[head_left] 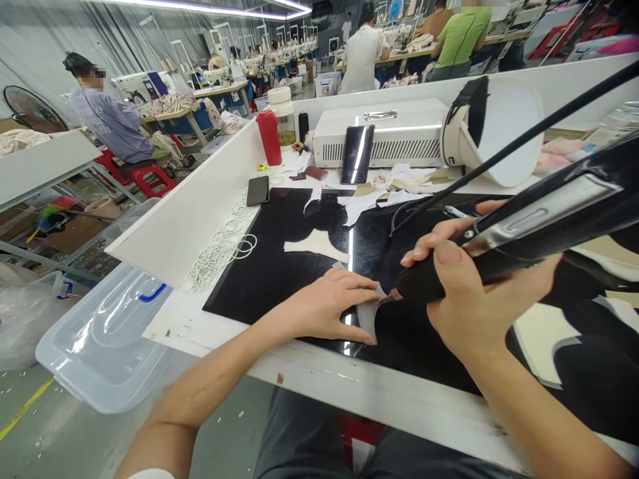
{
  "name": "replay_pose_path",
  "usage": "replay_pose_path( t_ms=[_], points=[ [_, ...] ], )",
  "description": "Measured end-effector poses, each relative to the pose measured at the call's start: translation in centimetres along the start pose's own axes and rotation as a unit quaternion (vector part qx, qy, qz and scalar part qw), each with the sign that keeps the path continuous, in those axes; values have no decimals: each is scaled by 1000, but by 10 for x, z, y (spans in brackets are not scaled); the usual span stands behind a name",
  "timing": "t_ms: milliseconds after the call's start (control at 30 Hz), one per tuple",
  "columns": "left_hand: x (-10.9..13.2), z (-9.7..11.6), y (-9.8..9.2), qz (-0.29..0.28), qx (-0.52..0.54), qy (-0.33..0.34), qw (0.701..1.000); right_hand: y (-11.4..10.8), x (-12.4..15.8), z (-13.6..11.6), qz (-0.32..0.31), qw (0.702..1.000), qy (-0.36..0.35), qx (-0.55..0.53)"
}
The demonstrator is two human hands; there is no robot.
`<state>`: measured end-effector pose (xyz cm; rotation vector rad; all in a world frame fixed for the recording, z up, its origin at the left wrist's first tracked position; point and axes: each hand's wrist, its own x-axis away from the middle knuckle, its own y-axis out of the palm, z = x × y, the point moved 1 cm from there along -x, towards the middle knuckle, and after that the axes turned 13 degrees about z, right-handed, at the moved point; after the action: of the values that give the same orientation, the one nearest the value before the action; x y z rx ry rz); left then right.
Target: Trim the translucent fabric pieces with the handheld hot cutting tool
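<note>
My right hand (pixel 474 299) is wrapped around a thick black corded hand tool (pixel 539 219) with a silver lever along its side. The tool's narrow metal tip (pixel 392 297) meets the right edge of a small grey curved piece (pixel 368 319), which looks like fabric. Flat on that piece's left side lies my left hand (pixel 324 303), fingers stretched out and thumb apart. Beneath is a glossy black board (pixel 259 266). A cream curved piece (pixel 315 245) rests just beyond my left hand. Stacked cream pieces (pixel 542 339) lie by my right forearm.
A heap of pale elastic loops (pixel 214 259) lines the board's left side. Behind stand a white vented box (pixel 394 133), a phone (pixel 357 154), a red bottle (pixel 269 138) and a white funnel-like lamp (pixel 509 133). A clear plastic lid (pixel 110 332) is at lower left. People sit at sewing machines beyond.
</note>
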<state>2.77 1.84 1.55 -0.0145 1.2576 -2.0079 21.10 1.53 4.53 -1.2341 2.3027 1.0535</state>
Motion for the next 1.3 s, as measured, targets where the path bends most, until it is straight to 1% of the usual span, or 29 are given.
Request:
replay_pose_path(
  t_ms=[67,267,367,433,533,667,833,933,1067,1300],
  points=[
    [0,0,0,-4,-5,3,1000,0,0,1,0,1000,4,0],
    [1,0,0,-8,-8,5,1000,2,2,-3,27,999,29,15],
    [2,-1,0,-8,-4,3,1000,4,6,-9,25,997,66,-4],
    [2,-2,0,-9,-2,2,1000,4,9,-12,15,997,76,-9],
    [0,-2,-1,-17,-7,0,1000,4,11,-14,4,998,66,-1],
    [-1,-2,-1,-21,-6,0,1000,5,10,-13,24,998,65,4],
    [2,-5,1,-16,11,6,1000,4,12,-20,19,996,90,-20],
    [3,-8,3,-12,11,16,1000,2,15,-26,11,995,93,-18],
    [2,-9,5,-10,4,24,1000,0,19,-30,11,993,114,-19],
    [1,-7,3,-25,0,4,1000,0,18,-29,9,995,98,-6]
  ],
)
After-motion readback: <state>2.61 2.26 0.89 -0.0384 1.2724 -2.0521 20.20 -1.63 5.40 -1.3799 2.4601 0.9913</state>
